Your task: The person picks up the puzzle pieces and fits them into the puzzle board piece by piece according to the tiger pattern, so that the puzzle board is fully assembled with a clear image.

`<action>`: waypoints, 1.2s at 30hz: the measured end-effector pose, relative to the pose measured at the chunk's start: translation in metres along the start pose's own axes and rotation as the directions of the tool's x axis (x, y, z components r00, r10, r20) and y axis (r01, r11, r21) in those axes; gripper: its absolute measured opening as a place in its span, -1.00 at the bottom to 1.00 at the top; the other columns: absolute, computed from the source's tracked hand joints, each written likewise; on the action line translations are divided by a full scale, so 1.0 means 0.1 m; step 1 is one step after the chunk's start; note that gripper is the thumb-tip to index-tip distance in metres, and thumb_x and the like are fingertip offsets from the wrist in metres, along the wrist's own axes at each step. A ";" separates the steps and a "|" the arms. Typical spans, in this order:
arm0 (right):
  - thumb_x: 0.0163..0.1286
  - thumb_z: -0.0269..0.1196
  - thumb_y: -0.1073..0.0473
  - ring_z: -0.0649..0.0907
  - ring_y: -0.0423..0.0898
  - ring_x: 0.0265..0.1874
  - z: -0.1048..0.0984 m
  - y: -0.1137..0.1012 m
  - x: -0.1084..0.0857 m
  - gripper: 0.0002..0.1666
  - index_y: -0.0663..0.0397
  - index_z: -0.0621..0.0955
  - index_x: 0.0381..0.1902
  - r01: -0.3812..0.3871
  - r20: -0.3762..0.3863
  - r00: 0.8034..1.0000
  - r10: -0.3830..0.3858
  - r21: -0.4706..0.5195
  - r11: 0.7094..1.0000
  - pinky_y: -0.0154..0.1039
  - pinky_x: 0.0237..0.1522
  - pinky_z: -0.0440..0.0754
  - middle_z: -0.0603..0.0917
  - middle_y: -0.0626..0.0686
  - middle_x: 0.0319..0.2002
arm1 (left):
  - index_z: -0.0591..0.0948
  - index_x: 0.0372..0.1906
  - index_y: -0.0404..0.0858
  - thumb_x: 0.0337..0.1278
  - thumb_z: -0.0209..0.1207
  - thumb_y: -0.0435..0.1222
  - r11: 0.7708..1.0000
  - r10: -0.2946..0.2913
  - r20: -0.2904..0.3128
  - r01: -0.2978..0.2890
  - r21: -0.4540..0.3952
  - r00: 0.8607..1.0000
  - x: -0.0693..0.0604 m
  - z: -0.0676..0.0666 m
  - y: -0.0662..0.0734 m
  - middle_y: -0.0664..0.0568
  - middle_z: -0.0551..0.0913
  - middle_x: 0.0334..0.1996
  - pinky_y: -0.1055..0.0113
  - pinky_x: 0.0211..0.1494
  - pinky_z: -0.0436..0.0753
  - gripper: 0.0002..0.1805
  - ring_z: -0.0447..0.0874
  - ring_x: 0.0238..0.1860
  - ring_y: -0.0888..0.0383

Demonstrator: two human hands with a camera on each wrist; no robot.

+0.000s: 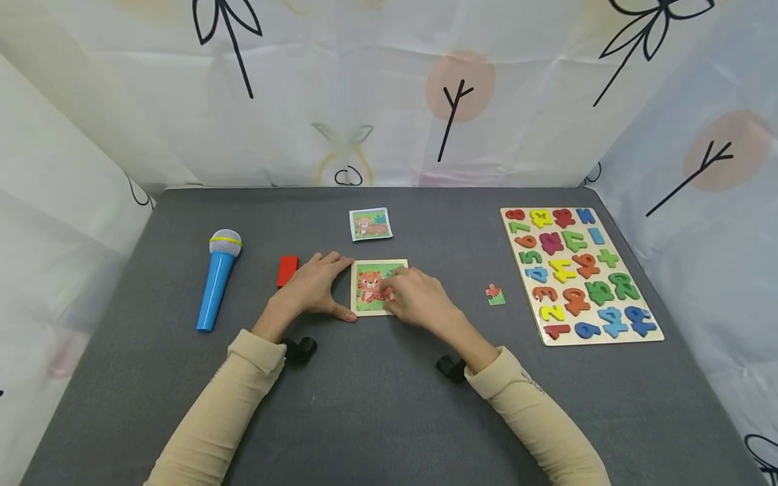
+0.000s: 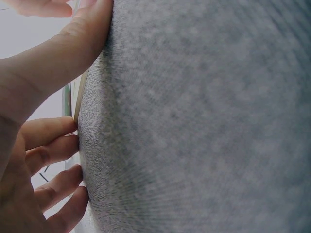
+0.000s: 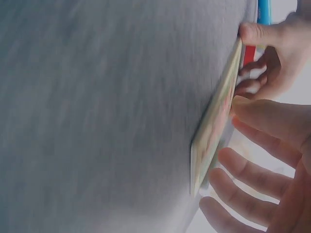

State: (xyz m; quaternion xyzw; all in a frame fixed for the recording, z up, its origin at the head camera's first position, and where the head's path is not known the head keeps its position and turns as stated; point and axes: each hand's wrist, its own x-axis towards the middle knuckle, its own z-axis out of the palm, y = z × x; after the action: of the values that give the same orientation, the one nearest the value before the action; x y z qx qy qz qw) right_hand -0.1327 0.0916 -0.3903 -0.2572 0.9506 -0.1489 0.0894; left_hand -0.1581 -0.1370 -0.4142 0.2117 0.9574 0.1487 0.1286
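Note:
A small jigsaw puzzle board (image 1: 369, 312) with a light wooden rim and a cartoon animal picture lies flat before the person. At its left side rests the left hand (image 1: 314, 283), thumb at the near corner and forefinger at the far corner, fingers spread. The right hand (image 1: 419, 297) reaches over the board from the right. Its thumb and forefinger come together at the picture, pinching a reddish puzzle piece (image 1: 387, 293) largely hidden by the fingers. In the right wrist view the other fingers fan out above the board (image 3: 209, 141).
A loose puzzle piece (image 1: 495, 295) lies to the right. Beyond the board is a picture card (image 1: 371, 224). A red block (image 1: 288, 270) sits by the left hand, a blue toy microphone (image 1: 217, 280) farther left. At right lies a number puzzle board (image 1: 598, 337). Patterned cloth surrounds the grey table (image 1: 365, 418).

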 end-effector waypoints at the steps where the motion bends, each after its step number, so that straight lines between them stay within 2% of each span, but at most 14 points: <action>1: 0.34 0.41 0.14 0.64 -0.04 -0.26 -0.02 0.03 -0.02 -0.76 -0.07 0.78 -0.04 -0.005 -0.008 1.000 0.005 0.001 1.000 -0.06 -0.33 0.66 0.72 0.03 -0.17 | 0.38 0.50 -0.26 -0.37 0.61 0.22 1.000 -0.001 0.001 0.001 0.001 1.000 0.00 0.00 0.00 -0.16 0.49 0.38 -0.07 0.36 0.53 0.25 0.44 0.26 -0.16; 8: 0.33 0.43 0.13 0.62 0.00 -0.28 -0.20 0.31 -0.20 -0.71 -0.02 0.77 0.00 -0.038 -0.051 0.998 0.037 -0.025 0.999 -0.13 -0.42 0.60 0.71 0.09 -0.15 | 0.37 0.50 -0.26 -0.36 0.61 0.22 1.000 -0.003 0.008 0.003 0.005 1.000 0.00 -0.02 0.01 -0.17 0.47 0.40 -0.09 0.37 0.52 0.25 0.43 0.28 -0.16; 17: 0.30 0.45 0.11 0.68 0.10 -0.14 -0.28 0.72 -0.46 -0.65 0.04 0.76 0.03 -0.112 -0.072 0.992 0.108 -0.047 0.993 0.08 -0.20 0.69 0.71 0.15 -0.09 | 0.37 0.51 -0.25 -0.36 0.61 0.22 1.000 -0.004 0.008 0.004 0.008 1.000 0.00 -0.01 0.01 -0.16 0.47 0.40 -0.10 0.37 0.52 0.26 0.43 0.29 -0.17; 22: 0.30 0.45 0.14 0.66 0.09 -0.17 -0.34 0.93 -0.59 -0.65 0.09 0.75 0.03 -0.125 -0.075 0.990 0.122 -0.041 0.991 0.08 -0.18 0.66 0.69 0.18 -0.14 | 0.36 0.51 -0.26 -0.36 0.61 0.22 1.000 -0.004 0.009 0.004 0.009 1.000 0.00 -0.01 0.01 -0.16 0.47 0.40 -0.10 0.37 0.52 0.25 0.43 0.28 -0.17; 29: 0.30 0.44 0.15 0.56 -0.03 -0.32 -0.41 1.16 -0.75 -0.63 0.13 0.74 0.05 -0.176 -0.036 0.984 0.175 -0.018 0.984 -0.17 -0.35 0.50 0.66 0.21 -0.17 | 0.36 0.51 -0.26 -0.36 0.61 0.22 1.000 -0.006 0.009 0.006 0.004 1.000 -0.01 -0.02 0.02 -0.16 0.46 0.40 -0.09 0.37 0.52 0.25 0.42 0.29 -0.17; 36: 0.30 0.43 0.17 0.60 0.00 -0.29 -0.40 1.27 -0.82 -0.60 0.16 0.72 0.08 -0.205 0.000 0.979 0.205 -0.025 0.979 -0.08 -0.25 0.56 0.68 0.22 -0.14 | 0.36 0.52 -0.26 -0.36 0.61 0.22 1.000 -0.004 0.010 0.004 0.010 1.000 0.00 -0.02 0.01 -0.17 0.45 0.41 -0.11 0.37 0.52 0.26 0.42 0.30 -0.18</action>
State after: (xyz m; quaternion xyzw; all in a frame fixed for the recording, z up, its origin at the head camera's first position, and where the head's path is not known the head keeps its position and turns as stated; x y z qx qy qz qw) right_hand -0.1313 0.2479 -0.3865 -0.1593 0.9737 -0.1267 0.1024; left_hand -0.1581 -0.1367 -0.4118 0.2110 0.9579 0.1427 0.1328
